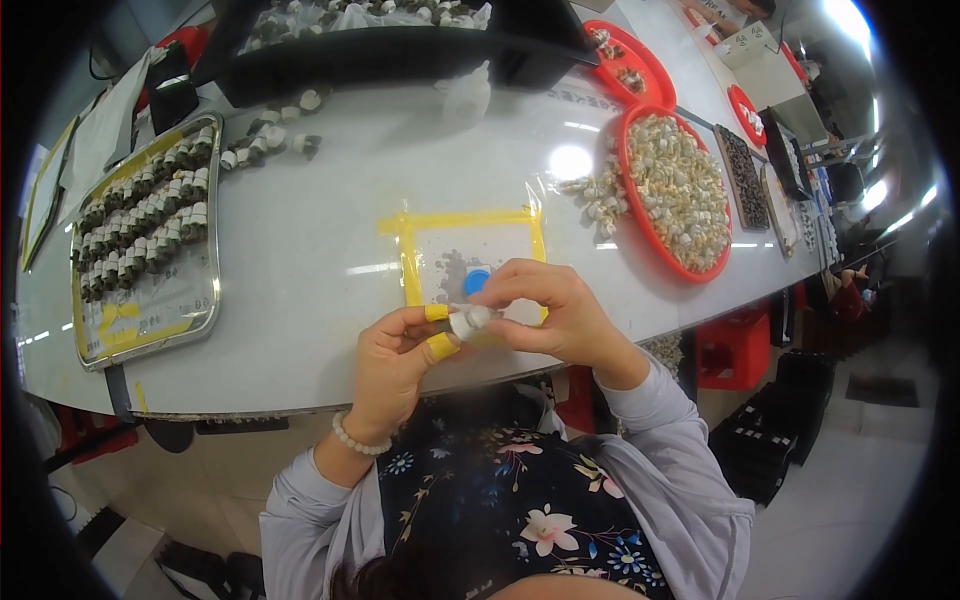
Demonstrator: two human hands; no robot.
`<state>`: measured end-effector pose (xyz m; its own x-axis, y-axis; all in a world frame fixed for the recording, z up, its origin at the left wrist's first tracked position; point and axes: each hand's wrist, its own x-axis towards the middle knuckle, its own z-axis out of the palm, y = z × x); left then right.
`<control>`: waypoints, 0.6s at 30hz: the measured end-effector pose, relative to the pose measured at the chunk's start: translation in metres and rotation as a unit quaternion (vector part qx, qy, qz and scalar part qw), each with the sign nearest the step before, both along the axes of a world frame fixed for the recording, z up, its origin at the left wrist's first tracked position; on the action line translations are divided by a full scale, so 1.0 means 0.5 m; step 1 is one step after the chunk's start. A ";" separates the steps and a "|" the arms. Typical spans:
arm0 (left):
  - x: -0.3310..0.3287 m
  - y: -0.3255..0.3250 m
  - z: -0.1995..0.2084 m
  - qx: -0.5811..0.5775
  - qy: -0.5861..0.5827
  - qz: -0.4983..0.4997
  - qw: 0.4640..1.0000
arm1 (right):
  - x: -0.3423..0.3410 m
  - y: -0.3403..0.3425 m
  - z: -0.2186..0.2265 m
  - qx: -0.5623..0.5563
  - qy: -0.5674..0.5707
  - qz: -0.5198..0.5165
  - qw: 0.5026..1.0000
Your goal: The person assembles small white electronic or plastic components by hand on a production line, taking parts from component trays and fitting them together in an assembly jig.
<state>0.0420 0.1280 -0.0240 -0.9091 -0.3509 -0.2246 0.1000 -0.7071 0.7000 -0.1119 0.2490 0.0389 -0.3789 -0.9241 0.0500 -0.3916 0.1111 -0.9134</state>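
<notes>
In front of my chest, my left hand [385, 368] pinches a small white piece [468, 321] with a darker grey end. Yellow tape wraps the thumb and forefinger tips of that hand. My right hand [568, 312] closes its thumb and forefinger on the piece's other side; the exact contact is partly hidden by the fingers. Just beyond the fingertips a round blue cap [476, 282] rests on a work area bordered with yellow tape [465, 217]. Dark wet-looking spots mark this area.
At left, a metal tray [212, 300] holds rows of white-and-dark pieces, with several loose ones [265, 138] behind it. A red oval tray [640, 222] heaped with small whitish pieces stands at right. Farther back are a white bottle [467, 97] and a black bin [400, 62].
</notes>
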 end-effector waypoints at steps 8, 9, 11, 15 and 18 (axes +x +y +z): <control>0.001 0.012 0.001 -0.059 -0.018 0.002 0.998 | 0.005 0.013 -0.001 0.003 0.043 0.015 0.999; 0.004 0.011 0.001 -0.076 -0.026 -0.003 0.997 | 0.007 0.013 -0.002 -0.004 0.044 0.019 0.999; -0.002 0.012 -0.001 -0.091 -0.023 -0.022 0.995 | 0.001 0.022 -0.006 -0.007 0.055 0.008 0.998; 0.003 -0.002 0.013 -0.092 -0.029 -0.059 0.994 | -0.032 0.052 -0.005 0.020 0.057 0.021 0.998; 0.039 -0.061 0.021 -0.154 -0.012 0.004 0.988 | -0.087 0.091 -0.018 0.095 0.240 -0.146 0.955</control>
